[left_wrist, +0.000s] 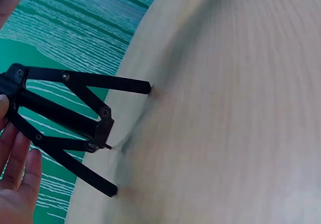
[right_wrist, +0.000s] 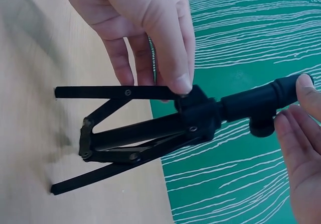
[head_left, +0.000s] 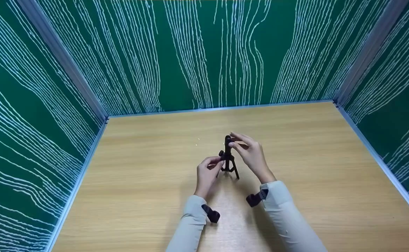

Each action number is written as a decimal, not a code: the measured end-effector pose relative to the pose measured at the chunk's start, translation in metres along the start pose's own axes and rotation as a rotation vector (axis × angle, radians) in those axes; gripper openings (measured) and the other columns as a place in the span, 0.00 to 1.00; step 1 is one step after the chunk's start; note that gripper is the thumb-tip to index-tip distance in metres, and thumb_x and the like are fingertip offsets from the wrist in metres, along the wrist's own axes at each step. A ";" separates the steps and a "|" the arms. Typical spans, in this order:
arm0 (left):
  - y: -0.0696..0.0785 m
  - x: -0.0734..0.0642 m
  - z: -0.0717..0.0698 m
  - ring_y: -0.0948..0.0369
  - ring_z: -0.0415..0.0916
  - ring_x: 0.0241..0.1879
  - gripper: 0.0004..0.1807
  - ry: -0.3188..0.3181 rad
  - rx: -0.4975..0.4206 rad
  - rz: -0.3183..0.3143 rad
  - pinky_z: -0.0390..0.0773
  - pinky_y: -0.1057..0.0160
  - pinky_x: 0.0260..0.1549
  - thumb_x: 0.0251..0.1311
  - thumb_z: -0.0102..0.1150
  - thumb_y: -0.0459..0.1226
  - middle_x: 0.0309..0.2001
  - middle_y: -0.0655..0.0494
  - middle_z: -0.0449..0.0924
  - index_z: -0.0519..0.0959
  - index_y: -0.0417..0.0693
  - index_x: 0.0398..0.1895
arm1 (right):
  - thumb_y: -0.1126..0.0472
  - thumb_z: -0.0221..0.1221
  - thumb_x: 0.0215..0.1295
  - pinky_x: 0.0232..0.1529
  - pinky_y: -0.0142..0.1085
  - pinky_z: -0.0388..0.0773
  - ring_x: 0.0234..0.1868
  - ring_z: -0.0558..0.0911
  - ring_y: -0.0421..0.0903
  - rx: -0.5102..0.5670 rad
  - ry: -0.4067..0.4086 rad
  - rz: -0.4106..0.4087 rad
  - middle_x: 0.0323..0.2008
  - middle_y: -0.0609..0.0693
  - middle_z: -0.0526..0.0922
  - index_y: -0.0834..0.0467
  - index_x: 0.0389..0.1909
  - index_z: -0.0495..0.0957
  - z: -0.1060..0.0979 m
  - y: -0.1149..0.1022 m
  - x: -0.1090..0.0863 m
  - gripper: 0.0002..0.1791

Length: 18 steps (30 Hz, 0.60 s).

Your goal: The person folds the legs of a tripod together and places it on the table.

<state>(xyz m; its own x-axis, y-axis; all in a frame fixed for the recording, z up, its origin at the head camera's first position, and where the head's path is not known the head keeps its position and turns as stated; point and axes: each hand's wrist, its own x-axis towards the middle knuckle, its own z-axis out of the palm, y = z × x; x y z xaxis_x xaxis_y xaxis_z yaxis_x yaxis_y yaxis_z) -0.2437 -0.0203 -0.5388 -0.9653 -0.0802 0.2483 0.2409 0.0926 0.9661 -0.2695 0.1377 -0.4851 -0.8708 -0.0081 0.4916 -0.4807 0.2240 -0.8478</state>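
A small black mini tripod (head_left: 228, 150) stands upright on the table, its feet right at the wood and its legs (left_wrist: 83, 171) spread apart. My left hand (head_left: 206, 176) pinches the collar (right_wrist: 198, 111) where the legs hinge, the thumb pressed against it. Higher up, my right hand (head_left: 255, 155) holds the top end of the post (right_wrist: 288, 89) between thumb and fingers. A round side knob (right_wrist: 262, 127) sticks out of the post between the two hands. In the right wrist view, folding braces (right_wrist: 113, 156) link the legs to the central tube (right_wrist: 138, 132).
The light wood table (head_left: 148, 168) is bounded by green panels (head_left: 176, 70) with wavy white lines on the back and both sides. Metal rails (head_left: 76, 189) run along its edges. Black wrist cameras (head_left: 211, 214) are strapped over both pale sleeves (head_left: 188, 231).
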 end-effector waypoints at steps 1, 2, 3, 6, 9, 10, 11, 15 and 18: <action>-0.002 -0.001 -0.001 0.63 0.81 0.36 0.09 0.002 -0.004 -0.007 0.82 0.67 0.42 0.55 0.65 0.28 0.38 0.41 0.84 0.83 0.32 0.39 | 0.67 0.64 0.58 0.48 0.32 0.81 0.47 0.83 0.53 -0.001 0.010 0.003 0.48 0.61 0.84 0.65 0.53 0.79 -0.001 0.001 -0.002 0.20; -0.004 -0.002 -0.001 0.63 0.81 0.36 0.09 0.004 -0.009 -0.013 0.82 0.68 0.41 0.55 0.65 0.28 0.38 0.41 0.84 0.82 0.32 0.39 | 0.67 0.64 0.58 0.48 0.30 0.81 0.47 0.83 0.52 -0.002 0.019 0.006 0.47 0.60 0.84 0.65 0.53 0.79 -0.001 0.003 -0.003 0.20; -0.006 -0.004 -0.001 0.63 0.81 0.36 0.09 0.005 -0.014 -0.019 0.82 0.68 0.41 0.55 0.64 0.28 0.38 0.40 0.84 0.82 0.31 0.39 | 0.67 0.64 0.58 0.47 0.30 0.81 0.47 0.83 0.52 -0.003 0.027 0.012 0.47 0.60 0.84 0.65 0.53 0.79 -0.002 0.004 -0.005 0.20; -0.012 -0.007 -0.002 0.61 0.81 0.36 0.10 0.003 -0.033 -0.030 0.83 0.67 0.41 0.55 0.64 0.27 0.39 0.39 0.84 0.82 0.30 0.40 | 0.66 0.65 0.58 0.47 0.29 0.81 0.46 0.83 0.53 -0.004 0.043 0.041 0.47 0.60 0.84 0.65 0.52 0.79 -0.004 0.009 -0.010 0.20; -0.017 -0.009 -0.003 0.57 0.82 0.38 0.10 0.002 -0.050 -0.045 0.83 0.66 0.41 0.55 0.64 0.27 0.40 0.38 0.83 0.81 0.30 0.41 | 0.64 0.65 0.57 0.48 0.29 0.81 0.47 0.83 0.54 -0.009 0.043 0.088 0.46 0.59 0.84 0.63 0.52 0.80 -0.005 0.016 -0.016 0.20; -0.019 -0.010 -0.004 0.56 0.82 0.38 0.10 0.002 -0.056 -0.051 0.83 0.66 0.41 0.56 0.64 0.27 0.40 0.38 0.83 0.81 0.30 0.41 | 0.63 0.66 0.57 0.48 0.29 0.81 0.46 0.84 0.54 -0.013 0.042 0.105 0.46 0.59 0.84 0.63 0.52 0.80 -0.006 0.019 -0.018 0.20; -0.021 -0.011 -0.004 0.55 0.83 0.38 0.11 0.004 -0.065 -0.060 0.83 0.66 0.41 0.56 0.64 0.27 0.40 0.38 0.83 0.81 0.29 0.41 | 0.64 0.65 0.58 0.48 0.31 0.81 0.46 0.84 0.55 -0.017 0.039 0.127 0.46 0.60 0.84 0.63 0.52 0.80 -0.006 0.017 -0.021 0.20; -0.026 -0.013 -0.006 0.53 0.83 0.40 0.12 0.002 -0.082 -0.088 0.82 0.69 0.41 0.56 0.64 0.28 0.42 0.37 0.83 0.81 0.29 0.42 | 0.65 0.65 0.58 0.49 0.35 0.81 0.46 0.83 0.56 -0.045 0.025 0.184 0.46 0.60 0.84 0.64 0.52 0.79 -0.007 0.027 -0.030 0.20; -0.029 -0.015 -0.007 0.50 0.83 0.41 0.12 -0.009 -0.077 -0.087 0.82 0.69 0.42 0.56 0.63 0.28 0.43 0.36 0.83 0.81 0.29 0.43 | 0.65 0.64 0.58 0.50 0.36 0.81 0.46 0.83 0.55 -0.051 0.009 0.219 0.46 0.59 0.85 0.63 0.52 0.79 -0.006 0.037 -0.038 0.20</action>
<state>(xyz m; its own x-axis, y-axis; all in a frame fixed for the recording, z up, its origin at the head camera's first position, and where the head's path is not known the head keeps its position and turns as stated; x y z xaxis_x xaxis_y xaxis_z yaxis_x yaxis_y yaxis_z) -0.2358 -0.0292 -0.5699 -0.9838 -0.0753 0.1626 0.1624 0.0088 0.9867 -0.2537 0.1526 -0.5343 -0.9528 0.0553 0.2985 -0.2737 0.2687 -0.9235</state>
